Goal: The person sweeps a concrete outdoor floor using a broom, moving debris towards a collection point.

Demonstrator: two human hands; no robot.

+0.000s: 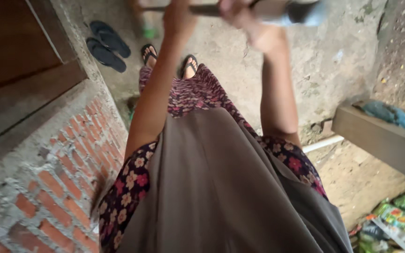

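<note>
Both my arms reach out ahead of me, toward the top of the frame. My left hand and my right hand each close around a long handle that lies crosswise at the top edge. The handle ends on the right in a blurred grey metal head. Below the arms I see my floral dress, a grey cloth over it, and my feet in black sandals on the concrete floor.
A brick wall with a mortar top runs along my left. A pair of dark flip-flops lies on the floor beyond it. At right stand a wooden beam, a white pipe and green packets.
</note>
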